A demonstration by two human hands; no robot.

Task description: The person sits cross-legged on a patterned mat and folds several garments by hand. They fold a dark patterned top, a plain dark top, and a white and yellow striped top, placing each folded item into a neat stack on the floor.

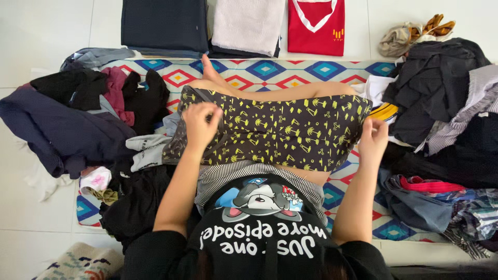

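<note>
Left hand (201,123) pinching left edge of palm-print garment (280,136); right hand (373,138) gripping right edge, garment spread over lap

I count three folded stacks beyond the patterned mat (270,70): one navy stack (163,23), one grey stack (248,23), one red shirt (316,26). Two loose clothing heaps flank the mat: left heap (78,119), right heap (446,114).

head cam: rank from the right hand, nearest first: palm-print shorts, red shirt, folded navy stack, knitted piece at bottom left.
1. Palm-print shorts: across the lap, their edge pinched in the right hand.
2. Red shirt: top, folded, up and left of that hand.
3. Folded navy stack: top left.
4. Knitted piece: bottom-left corner, past the left hand.
</note>
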